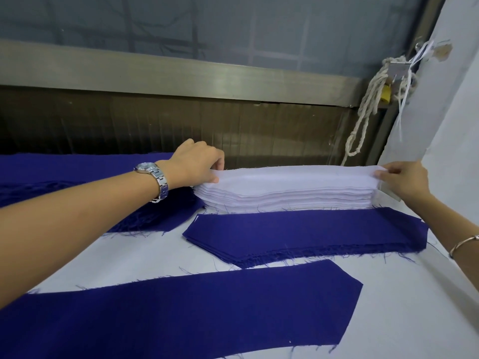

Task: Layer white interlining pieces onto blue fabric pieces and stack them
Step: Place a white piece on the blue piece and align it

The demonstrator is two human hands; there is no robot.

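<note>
Both hands are pinching the top white interlining piece (pixel 290 174) at its two ends. The left hand (pixel 197 164) is gripping the left tip between thumb and fingers, and the right hand (pixel 404 182) is nipping the right tip the same way, so the ends are sitting a little above the interlining stack (pixel 285 200). The step appears to be lifting off a single ply. The layers beneath are lying close and wavy, so a second sheet could be clinging along; checking both pinches for one thickness should be helping. The pile of blue fabric pieces (pixel 311 234) is lying just in front of the interlining stack. Further in front of the stack, a single blue fabric piece (pixel 194 307) is lying flat on the white table (pixel 388 320), probably waiting for its lining. Holding the sheet taut and level while carrying it over the blue pile, then matching outline to outline, is likely giving the cleanest lay, with the frayed blue threads being the snag risk.
</note>
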